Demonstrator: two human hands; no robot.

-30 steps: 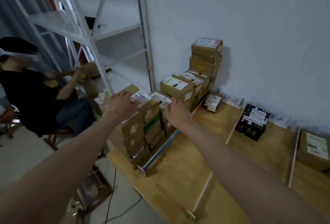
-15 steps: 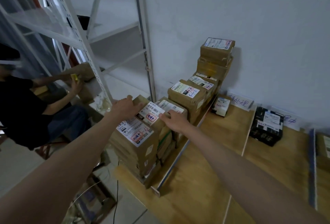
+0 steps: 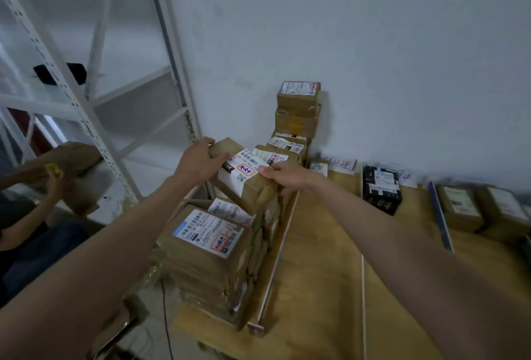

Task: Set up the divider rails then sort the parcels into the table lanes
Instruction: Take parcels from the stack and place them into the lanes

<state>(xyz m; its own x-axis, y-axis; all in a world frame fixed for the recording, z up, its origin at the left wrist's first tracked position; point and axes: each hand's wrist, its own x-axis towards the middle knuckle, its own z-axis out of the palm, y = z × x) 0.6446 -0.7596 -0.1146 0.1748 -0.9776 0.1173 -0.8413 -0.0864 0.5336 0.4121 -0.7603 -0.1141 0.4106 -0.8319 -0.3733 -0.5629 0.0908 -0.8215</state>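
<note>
Wooden table [image 3: 321,273]: parcel stacks [image 3: 209,253], divider rails [image 3: 277,256].

Both arms reach forward, the left hand [image 3: 198,163] and right hand [image 3: 284,177] curled in a grip, facing each other.

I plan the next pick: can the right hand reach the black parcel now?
Probably not yet: the right hand and left hand both grip a tilted brown parcel. The black parcel lies unobstructed.

Dim, flat, bluish indoor light leaves the plain white wall [image 3: 373,43] grey and casts only soft shadows. Wide-angle distortion bends the white perforated metal shelving uprights [image 3: 71,95] at the left edge. The bare forearms nearest the camera look soft and blurred.
</note>
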